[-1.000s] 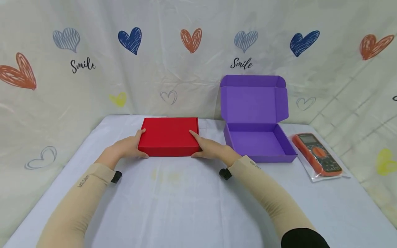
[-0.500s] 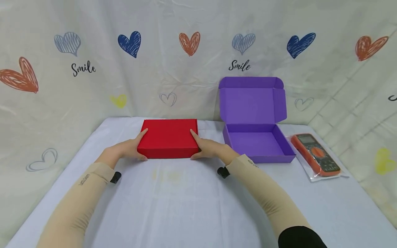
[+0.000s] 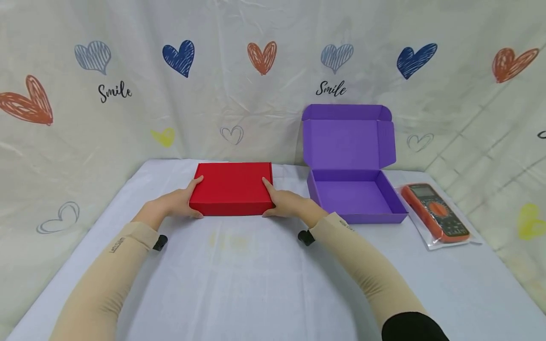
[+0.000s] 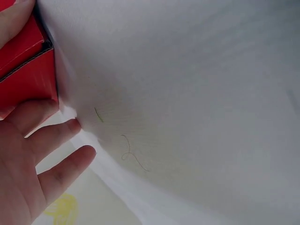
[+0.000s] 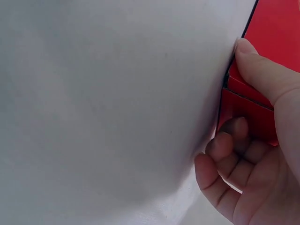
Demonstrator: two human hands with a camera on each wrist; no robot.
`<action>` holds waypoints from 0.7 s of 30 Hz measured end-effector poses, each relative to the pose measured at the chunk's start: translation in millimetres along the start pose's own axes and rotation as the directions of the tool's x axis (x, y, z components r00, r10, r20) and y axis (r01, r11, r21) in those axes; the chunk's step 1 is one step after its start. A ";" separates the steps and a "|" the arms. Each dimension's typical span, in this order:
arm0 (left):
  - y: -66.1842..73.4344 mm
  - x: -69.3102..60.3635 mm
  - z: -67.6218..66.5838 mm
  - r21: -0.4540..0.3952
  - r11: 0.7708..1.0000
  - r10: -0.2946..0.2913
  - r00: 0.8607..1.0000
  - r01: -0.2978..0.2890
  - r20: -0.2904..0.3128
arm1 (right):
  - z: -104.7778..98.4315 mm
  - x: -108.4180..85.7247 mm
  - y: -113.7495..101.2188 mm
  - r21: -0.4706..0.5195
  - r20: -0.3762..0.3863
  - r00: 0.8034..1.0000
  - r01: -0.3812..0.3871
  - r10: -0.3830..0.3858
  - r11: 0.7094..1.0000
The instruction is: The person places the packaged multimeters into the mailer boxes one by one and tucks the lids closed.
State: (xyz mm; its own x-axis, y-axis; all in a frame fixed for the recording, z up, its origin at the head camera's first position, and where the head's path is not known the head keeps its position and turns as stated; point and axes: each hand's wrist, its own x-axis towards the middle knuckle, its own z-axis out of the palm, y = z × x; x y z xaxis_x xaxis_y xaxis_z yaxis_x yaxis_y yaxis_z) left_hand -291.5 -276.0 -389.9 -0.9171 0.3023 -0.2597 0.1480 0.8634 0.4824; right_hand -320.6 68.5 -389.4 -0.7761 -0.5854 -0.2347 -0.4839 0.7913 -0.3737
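A closed red box [image 3: 232,188] lies flat on the white-covered table, its top and near face showing in the head view. My left hand [image 3: 172,202] holds its left side; in the left wrist view the thumb lies on the red cardboard [image 4: 33,75], one finger touches the side, and the other fingers of the hand [image 4: 28,168] are spread. On the right side, my right hand [image 3: 292,206] grips the box between thumb and fingers. The right wrist view has that hand [image 5: 262,168] with its thumb along the box [image 5: 274,37] and its fingers bent beside it.
A purple box [image 3: 351,192] stands with its lid raised, right of my right hand. Farther right lies an orange and black multimeter [image 3: 437,213] in a clear bag. Behind the table [image 3: 234,293] hangs a white sheet [image 3: 273,104] printed with hearts.
The head view has shifted slightly up and down. Both hands keep their hold on the red box, which has not visibly moved on the table.
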 end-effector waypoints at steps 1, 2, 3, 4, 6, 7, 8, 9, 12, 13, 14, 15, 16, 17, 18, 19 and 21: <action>-0.6 0.2 0.1 -0.001 1.000 0.001 1.000 -0.001 0.000 | 0.6 0.0 0.0 -0.006 -0.003 1.000 0.001 -0.001 1.000; -1.1 0.5 0.4 -0.001 1.000 0.001 1.000 -0.001 0.000 | 1.2 0.2 0.1 -0.009 -0.005 1.000 0.003 -0.004 1.000; -1.6 0.7 0.5 -0.002 1.000 0.002 1.000 -0.002 -0.001 | 1.7 0.3 0.0 -0.009 -0.008 1.000 0.004 -0.005 1.000; -1.6 0.7 0.4 -0.002 1.000 0.003 1.000 -0.003 -0.001 | 2.1 0.2 -0.2 -0.007 -0.011 1.000 0.004 -0.004 1.000; -2.3 1.1 0.0 0.000 1.000 0.008 1.000 -0.008 -0.004 | 3.3 0.3 -0.5 -0.005 -0.015 1.000 0.005 -0.005 1.000; -2.8 1.2 -0.2 0.002 1.000 0.011 1.000 -0.011 -0.007 | 3.8 0.6 -0.7 -0.003 -0.017 1.000 0.007 -0.007 1.000; -3.0 1.2 -0.6 0.003 1.000 0.014 1.000 -0.014 -0.010 | 4.3 0.8 -0.8 0.000 -0.019 1.000 0.010 -0.010 1.000; -3.1 1.1 -1.2 0.004 1.000 0.018 1.000 -0.018 -0.012 | 4.8 0.8 -1.2 0.003 -0.020 1.000 0.012 -0.012 1.000; -3.6 1.7 -2.8 -0.002 1.000 0.027 1.000 -0.027 -0.012 | 6.4 1.3 -1.7 0.001 -0.030 0.999 0.019 -0.019 1.000; -3.5 2.0 -3.4 -0.007 1.000 0.026 1.000 -0.026 -0.010 | 6.7 1.3 -1.7 0.003 -0.033 0.999 0.018 -0.018 1.000; -3.4 2.2 -3.9 -0.014 1.000 0.021 1.000 -0.021 -0.006 | 6.9 1.1 -1.8 0.004 -0.036 0.999 0.017 -0.017 1.000; -3.1 2.3 -4.6 -0.019 1.000 0.017 1.000 -0.017 -0.002 | 7.0 0.9 -1.8 0.003 -0.038 0.999 0.016 -0.016 1.000; -2.8 2.4 -5.4 -0.022 1.000 0.014 1.000 -0.014 0.004 | 7.0 0.8 -1.8 0.004 -0.041 0.999 0.016 -0.016 1.000; -2.8 2.5 -6.1 -0.025 1.000 0.008 1.000 -0.008 0.008 | 7.0 0.7 -1.8 0.005 -0.043 0.999 0.015 -0.015 1.000; -2.7 2.5 -6.9 -0.027 1.000 0.005 1.000 -0.004 0.012 | 6.9 0.8 -1.8 0.006 -0.042 0.999 0.014 -0.014 1.000; -2.7 2.2 -7.6 -0.030 1.000 -0.001 1.000 0.001 0.014 | 6.9 0.9 -1.9 0.008 -0.045 0.999 0.017 -0.016 1.000; -3.3 2.0 -9.1 -0.035 0.999 -0.001 1.000 0.002 0.019 | 6.5 1.1 -2.7 0.015 -0.046 0.999 0.020 -0.019 1.000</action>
State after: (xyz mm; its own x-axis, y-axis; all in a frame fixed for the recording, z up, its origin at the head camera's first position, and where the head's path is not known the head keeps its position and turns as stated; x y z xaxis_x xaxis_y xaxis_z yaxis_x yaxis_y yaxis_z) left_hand -297.2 -281.9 -384.4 -0.9102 0.3087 -0.2762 0.1330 0.8492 0.5110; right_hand -317.6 64.6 -394.5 -0.7844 -0.5917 -0.1861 -0.4930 0.7768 -0.3918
